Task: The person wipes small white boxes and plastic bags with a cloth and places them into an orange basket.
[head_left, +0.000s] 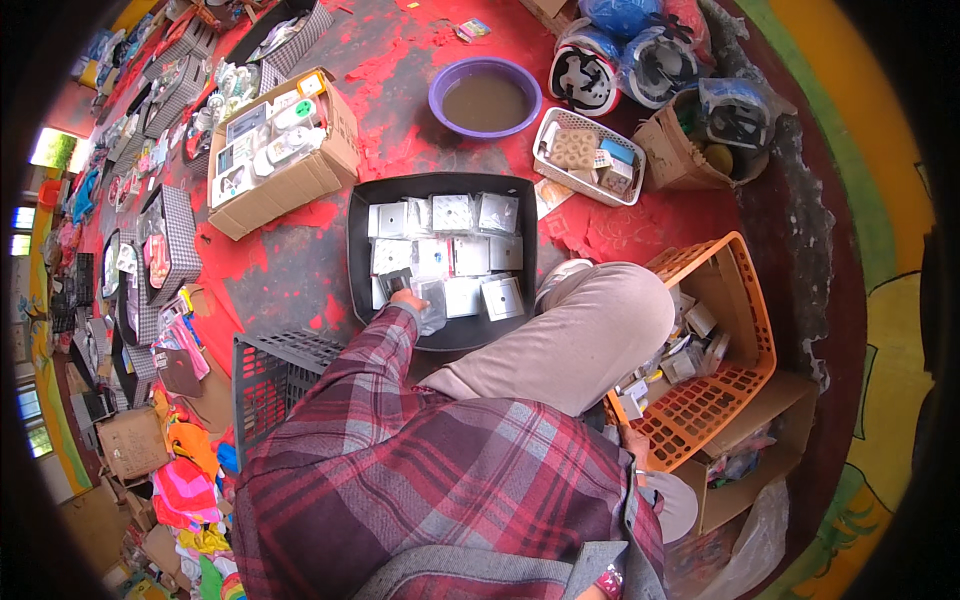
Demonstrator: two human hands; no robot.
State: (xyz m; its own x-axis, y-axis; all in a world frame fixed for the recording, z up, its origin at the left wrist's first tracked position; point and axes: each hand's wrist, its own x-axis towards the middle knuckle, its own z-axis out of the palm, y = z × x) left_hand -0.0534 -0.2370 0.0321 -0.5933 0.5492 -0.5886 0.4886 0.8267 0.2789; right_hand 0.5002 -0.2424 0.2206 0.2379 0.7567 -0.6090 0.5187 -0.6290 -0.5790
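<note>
My left hand [405, 298] reaches into a black tray [361, 235] in front of me. Its fingers are closed on a small plastic-wrapped packet [431, 306] near the tray's front left side; a dark square packet [395, 283] lies against the fingertips. White square plates [462, 296] in clear wrapping, like wall switch plates, lie in rows across the tray. To my right, my right hand [635, 442] is closed at the near rim of a tilted orange plastic basket [700, 425], its fingers partly hidden. Small white fittings [683, 362] fill the basket's inside.
A cardboard box [285, 195] of packaged white devices stands at the left. Beyond the tray are a purple basin [436, 105] of murky water and a white basket [590, 187]. Helmets [585, 78] lie at the far right. A grey crate [262, 385] stands by my left arm.
</note>
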